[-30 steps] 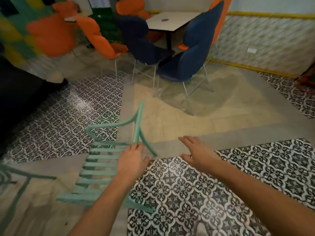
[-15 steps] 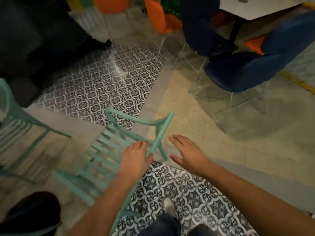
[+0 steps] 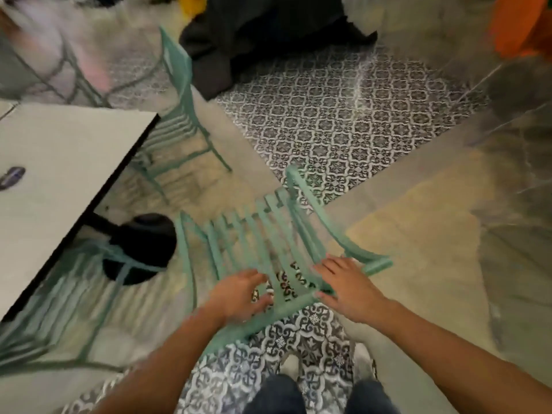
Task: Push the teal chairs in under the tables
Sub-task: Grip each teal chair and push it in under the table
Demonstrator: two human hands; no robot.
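Observation:
A teal slatted chair (image 3: 257, 231) stands in the middle of the view, blurred, with its seat pointing toward the white table (image 3: 59, 174) on the left. My left hand (image 3: 242, 297) grips the chair's back rail, fingers over it and thumb under. My right hand (image 3: 346, 288) lies on the backrest just to the right, fingers fairly straight. A second teal chair (image 3: 179, 121) stands at the table's far corner. A third teal chair (image 3: 74, 297) sits partly under the table's near edge.
The table's black foot (image 3: 140, 246) stands between the chairs. A small dark object (image 3: 12, 176) lies on the tabletop. A dark bundle (image 3: 268, 40) sits on the floor behind, an orange chair (image 3: 519, 25) at top right. Patterned tiles cover the floor.
The view has swung left and down, bringing the white table into sight. The chair has turned toward the table, and my right hand has come onto its backrest.

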